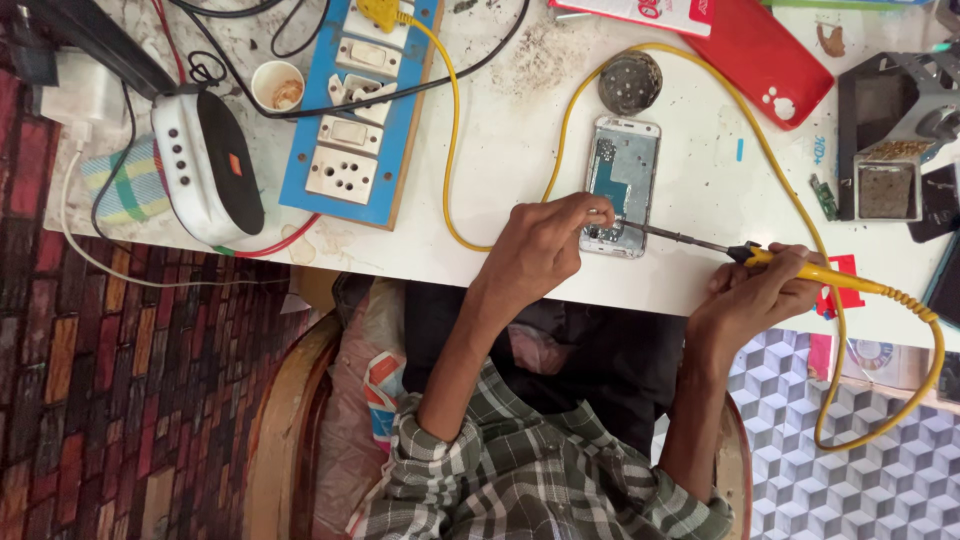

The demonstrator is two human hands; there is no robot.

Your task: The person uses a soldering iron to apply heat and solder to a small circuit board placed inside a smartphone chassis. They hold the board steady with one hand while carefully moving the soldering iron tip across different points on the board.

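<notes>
- Soldering iron [800, 268]: yellow handle, dark thin shaft, tip resting at the lower end of the opened phone. Right hand [755, 295] is closed around the handle near its front, pen-fashion, the yellow cord trailing out behind the grip in a wide loop. Judged light and stiff; the shaft ahead of the fingers is likely hot, so the handle is the only safe hold.
- Opened mobile phone [622, 183]: back removed, blue and grey circuit board exposed, lying flat on the white worktable [500, 150] just ahead of both hands. Judged light, rigid, fragile at the board; best steadied by its metal frame edges.
- Left hand [540, 245]: fingers pinched together above the phone's lower edge, meeting the iron's tip; whether they hold solder wire or a small part cannot be told.
- Beyond the grip: round dark tin [630, 82]; red phone cover [765, 55].
- Left of the left hand: blue switchboard with sockets [360, 100], white-and-black speaker [205, 165].
</notes>
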